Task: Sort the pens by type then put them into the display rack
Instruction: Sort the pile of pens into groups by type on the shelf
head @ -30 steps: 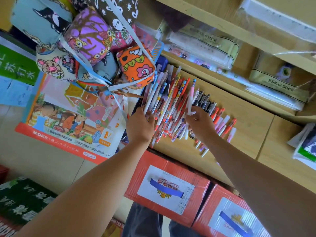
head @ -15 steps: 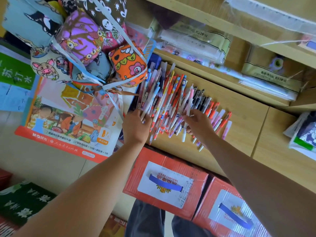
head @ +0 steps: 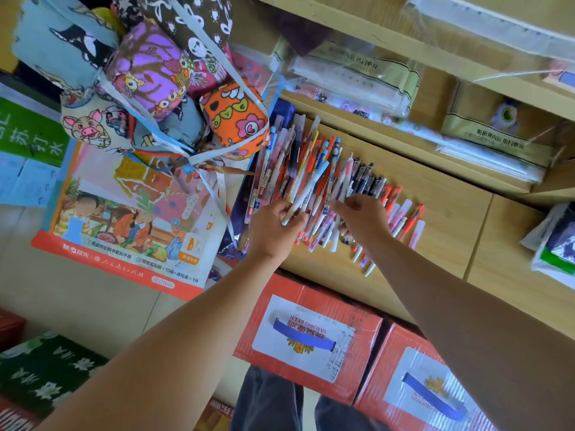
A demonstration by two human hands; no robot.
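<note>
Nearest, two red cardboard boxes (head: 311, 309) stand below the light wooden desk (head: 441, 213). Above them the left hand (head: 273, 233) pinches a white pen with a pale blue cap (head: 306, 191), slanted over the mixed heap of coloured pens (head: 314, 157) lying on the desk. The right hand (head: 365, 220) curls its fingers onto the heap; whether it grips a pen cannot be told. Farther left is a bundle of printed cloth pouches (head: 155, 73).

Pens (head: 314, 181) red, blue, white, black; pouch (head: 236, 119) orange (floral print); boxes (head: 306, 340) red.
</note>
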